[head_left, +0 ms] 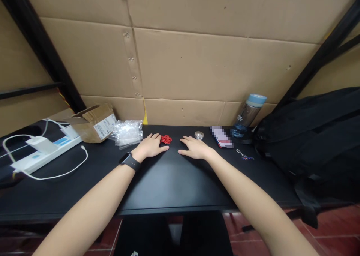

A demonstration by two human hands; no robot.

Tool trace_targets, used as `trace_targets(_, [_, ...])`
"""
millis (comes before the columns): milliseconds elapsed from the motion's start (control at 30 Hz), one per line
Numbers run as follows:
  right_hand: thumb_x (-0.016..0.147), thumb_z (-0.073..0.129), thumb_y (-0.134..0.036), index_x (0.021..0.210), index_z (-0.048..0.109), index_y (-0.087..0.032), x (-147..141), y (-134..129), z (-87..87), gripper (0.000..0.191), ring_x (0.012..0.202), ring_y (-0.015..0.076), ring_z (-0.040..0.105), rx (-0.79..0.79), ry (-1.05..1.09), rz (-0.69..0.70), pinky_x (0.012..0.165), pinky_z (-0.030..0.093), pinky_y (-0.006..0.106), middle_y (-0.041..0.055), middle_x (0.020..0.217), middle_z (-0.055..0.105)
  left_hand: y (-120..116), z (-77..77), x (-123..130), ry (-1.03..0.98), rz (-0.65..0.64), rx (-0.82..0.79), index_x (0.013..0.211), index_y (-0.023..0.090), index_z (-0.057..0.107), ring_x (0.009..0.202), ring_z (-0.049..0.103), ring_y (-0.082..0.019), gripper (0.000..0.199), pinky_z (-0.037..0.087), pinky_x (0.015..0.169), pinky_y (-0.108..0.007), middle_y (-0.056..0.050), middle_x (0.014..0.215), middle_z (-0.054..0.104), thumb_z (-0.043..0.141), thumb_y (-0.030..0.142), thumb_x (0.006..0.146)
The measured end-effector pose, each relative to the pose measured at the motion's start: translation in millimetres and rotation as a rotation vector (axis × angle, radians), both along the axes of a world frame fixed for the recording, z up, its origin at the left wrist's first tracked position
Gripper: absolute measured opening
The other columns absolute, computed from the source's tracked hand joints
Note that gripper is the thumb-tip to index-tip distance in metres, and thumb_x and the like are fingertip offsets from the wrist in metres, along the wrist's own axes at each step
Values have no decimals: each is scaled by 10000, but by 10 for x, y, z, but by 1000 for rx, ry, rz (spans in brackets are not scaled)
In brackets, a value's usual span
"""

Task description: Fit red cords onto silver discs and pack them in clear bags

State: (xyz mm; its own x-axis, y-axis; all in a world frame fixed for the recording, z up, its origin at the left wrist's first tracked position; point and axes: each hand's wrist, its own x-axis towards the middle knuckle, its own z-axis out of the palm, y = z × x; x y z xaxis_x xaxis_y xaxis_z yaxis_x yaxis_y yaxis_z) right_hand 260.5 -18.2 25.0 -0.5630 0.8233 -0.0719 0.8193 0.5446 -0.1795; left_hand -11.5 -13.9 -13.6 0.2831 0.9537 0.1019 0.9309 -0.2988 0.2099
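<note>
My left hand [150, 145] lies flat on the black table [157, 188], fingers stretched out, a dark watch [129, 160] on its wrist. Just right of its fingertips sits a small red bundle of knotted cord [166, 139]; whether they touch I cannot tell. My right hand [194, 147] also rests palm down with thumb and fingers apart, holding nothing. Beyond its knuckles is a small roll of clear tape [199, 135]. Clear plastic bags [128, 133] lie in a pile left of my left hand.
At left are an opened cardboard box [94, 123] and a white power strip [47, 154] with a plugged-in charger and a looping white cable [67, 173]. To the right are a partly blurred-out flat item [222, 136], a keychain [245, 156], a blue-lidded bottle [248, 115] and a black backpack [315, 136].
</note>
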Motion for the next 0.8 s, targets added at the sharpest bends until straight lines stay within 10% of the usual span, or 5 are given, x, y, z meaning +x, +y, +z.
trace_targets(800, [979,396,-643,1596,346,-249,-72,-120,0,734,1516,464,251,-40,-18,-30,1158,294,662,148,1679,244,-68,78,16,2,27,-13,1511,108,461,1481,352,-411,941,295,1184,-486,-212,1591,403,452,775,847])
